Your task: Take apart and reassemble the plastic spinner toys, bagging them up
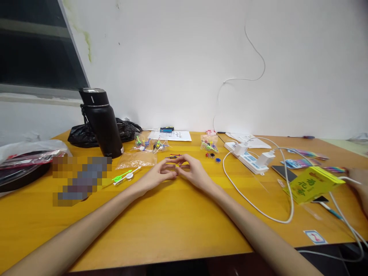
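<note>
Bare forearms (86, 234) stretch from the near edge over the orange table (172, 237), bringing the person's hands together near its middle. Left hand (161, 172) and right hand (193, 172) are curved, fingertips almost meeting, with only a narrow gap between thumbs and forefingers. A small yellow piece (177, 166) shows at the fingertips; the fingers cover most of it, so one cannot tell which hand grips it, or how firmly. Just beyond them lie thin coloured pieces (173, 156). To the left are a green stick (117, 179), a white stick (128, 175) and a clear bag (136, 160), with a black bottle (103, 122) farther left. To the right sit a blue disc (218, 160), a white power strip (255, 165) and a tilted yellow box (312, 184). Another person's hand (356, 184) shows at the far right side.
</note>
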A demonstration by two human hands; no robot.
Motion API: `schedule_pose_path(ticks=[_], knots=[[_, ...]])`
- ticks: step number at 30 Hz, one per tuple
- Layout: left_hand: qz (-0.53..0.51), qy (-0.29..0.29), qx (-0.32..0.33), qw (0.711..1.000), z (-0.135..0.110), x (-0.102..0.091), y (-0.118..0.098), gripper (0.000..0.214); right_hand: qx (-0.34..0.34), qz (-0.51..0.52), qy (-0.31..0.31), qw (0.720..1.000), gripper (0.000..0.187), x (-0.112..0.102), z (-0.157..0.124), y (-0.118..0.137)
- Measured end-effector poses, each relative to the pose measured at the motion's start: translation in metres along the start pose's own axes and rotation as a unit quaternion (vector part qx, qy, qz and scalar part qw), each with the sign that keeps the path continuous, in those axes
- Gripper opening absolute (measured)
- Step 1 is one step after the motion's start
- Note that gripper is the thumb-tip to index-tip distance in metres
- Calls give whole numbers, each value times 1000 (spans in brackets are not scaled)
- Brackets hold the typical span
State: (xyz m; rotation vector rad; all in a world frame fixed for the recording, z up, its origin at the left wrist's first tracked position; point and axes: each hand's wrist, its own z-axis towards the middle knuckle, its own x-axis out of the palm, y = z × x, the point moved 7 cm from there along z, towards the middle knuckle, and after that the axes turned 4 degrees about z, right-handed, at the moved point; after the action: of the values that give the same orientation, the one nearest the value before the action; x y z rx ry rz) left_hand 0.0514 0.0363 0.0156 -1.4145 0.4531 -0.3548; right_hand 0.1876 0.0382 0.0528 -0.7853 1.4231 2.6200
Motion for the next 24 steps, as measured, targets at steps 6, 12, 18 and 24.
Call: schedule_pose_path(ticks=[6, 12, 18, 24], knots=[[-10, 6, -4, 1000, 0, -1, 0, 47, -18, 28, 25, 999, 10, 5, -1, 7], [-71, -3, -25, 997, 0, -6, 9, 47, -13, 49, 31, 998, 15, 1, 0, 8], [-131, -19, -58, 989, 0, -7, 14, 41, -14, -8, 7, 1000, 17, -9, 4, -1], [-159, -33, -75, 984, -1, -5, 8, 33, 48, -304, -50, 950, 25, -44, 1, -38]])
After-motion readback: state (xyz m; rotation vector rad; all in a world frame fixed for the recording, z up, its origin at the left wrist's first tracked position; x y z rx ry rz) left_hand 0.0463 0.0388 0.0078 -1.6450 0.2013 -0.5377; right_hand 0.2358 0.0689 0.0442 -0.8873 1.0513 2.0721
